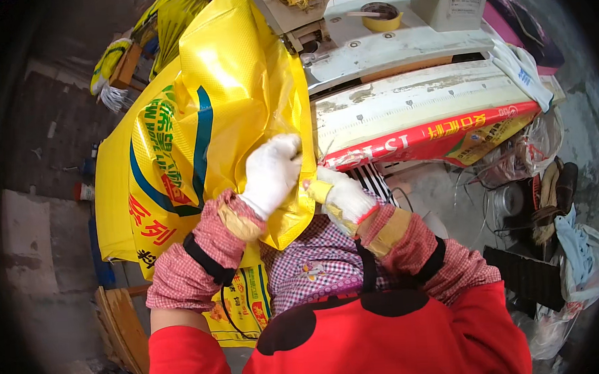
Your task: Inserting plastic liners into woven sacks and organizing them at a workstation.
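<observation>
Though creased and bulging toward the top, large yellow sack (240, 95) lying mainly left of the sewing machine (463, 9), its right border running down beside the white worktable (436, 88) to the lap, printed with green, red and blue shapes. Left hand (272, 175) in a white glove, laid on the sack just inside that border; fingers bent, together, touching the plastic; whether clasping a fold, cannot tell. Right hand (344, 198) at the sack's lower right edge, also in a white glove, yellow wrapping about the thumb; thumb and forefinger pinched on the edge, remaining fingers curled under and partly hidden. Over both forearms, red checked sleeve covers (189, 277) with black bands. Across the lap, checked apron (310, 264); below the sack, another yellow printed piece (255, 301). On the machine bed, yellow-sided tape roll (382, 21), pale stick resting on top. Along the worktable's front, red-and-yellow printed sheet (439, 139); under it, near the right hand, black-and-white striped cloth (372, 178). At upper left, yellow bundle (172, 24) with pale fringe nearby; at lower left, wooden stool (124, 325). Far right, crumpled plastic bags (584, 257) and a bristled brush (549, 225).
</observation>
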Demonstrator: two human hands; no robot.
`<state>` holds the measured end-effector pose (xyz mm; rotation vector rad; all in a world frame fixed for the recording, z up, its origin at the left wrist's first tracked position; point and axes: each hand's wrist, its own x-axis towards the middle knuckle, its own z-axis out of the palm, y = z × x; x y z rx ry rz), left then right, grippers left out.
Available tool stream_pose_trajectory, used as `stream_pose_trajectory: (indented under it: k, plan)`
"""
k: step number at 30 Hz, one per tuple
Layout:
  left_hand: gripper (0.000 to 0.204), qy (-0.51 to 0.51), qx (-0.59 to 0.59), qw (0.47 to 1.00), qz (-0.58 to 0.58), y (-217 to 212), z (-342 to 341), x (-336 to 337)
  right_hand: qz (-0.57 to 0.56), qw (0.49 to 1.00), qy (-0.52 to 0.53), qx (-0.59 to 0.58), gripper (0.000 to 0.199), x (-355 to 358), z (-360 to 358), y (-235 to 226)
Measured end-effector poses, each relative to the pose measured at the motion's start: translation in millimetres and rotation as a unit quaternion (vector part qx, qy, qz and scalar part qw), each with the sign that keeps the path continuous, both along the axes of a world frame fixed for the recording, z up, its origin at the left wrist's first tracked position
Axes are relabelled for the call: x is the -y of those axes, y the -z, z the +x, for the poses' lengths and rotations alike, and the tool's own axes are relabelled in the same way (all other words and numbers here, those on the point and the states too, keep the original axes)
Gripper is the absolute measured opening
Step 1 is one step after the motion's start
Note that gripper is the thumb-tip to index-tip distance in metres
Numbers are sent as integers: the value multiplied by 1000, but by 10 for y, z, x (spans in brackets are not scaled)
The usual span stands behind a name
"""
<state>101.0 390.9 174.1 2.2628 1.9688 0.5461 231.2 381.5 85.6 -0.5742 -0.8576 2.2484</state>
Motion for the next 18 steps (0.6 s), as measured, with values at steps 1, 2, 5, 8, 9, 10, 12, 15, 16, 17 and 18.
stream_pose_trajectory:
  k: [1, 2, 5, 8, 9, 10, 12, 15, 16, 17, 18]
  plan:
    - [9, 36, -18, 999, 13, -37, 46, 54, -2, 999, 28, -43, 25, 47, 36, -121]
    - [9, 35, -17, 999, 13, -108, 81, 113, -2, 999, 26, -42, 25, 51, 44, -102]
    - [6, 140, -37, 989, -25, -196, 77, 231, -56, 994, 26, -88, 32, 52, 84, -74]
    - [5, 183, -2, 983, -30, -324, 73, 295, -72, 988, 4, -138, 32, 41, 110, -39]
    - [4, 162, 108, 977, -88, -345, 72, 318, -73, 988, 2, -139, 32, 32, 133, -54]
    - [4, 161, 108, 977, -89, -377, 68, 327, -88, 985, -18, -149, 32, 20, 175, -85]
    - [8, 254, -31, 965, -55, -444, 59, 338, -104, 981, -38, -160, 33, 2, 247, -207]
    - [11, 283, -80, 953, -78, -510, 83, 349, -112, 985, -41, -124, 33, -49, 323, -339]
    - [11, 303, -105, 943, -90, -528, 96, 352, -88, 992, -63, -62, 31, -86, 335, -324]
    - [9, 312, -109, 943, -46, -496, 104, 362, -63, 994, -84, 1, 30, -107, 342, -311]
    - [9, 313, -109, 943, -45, -531, 108, 322, -62, 995, -83, 1, 30, -119, 315, -294]
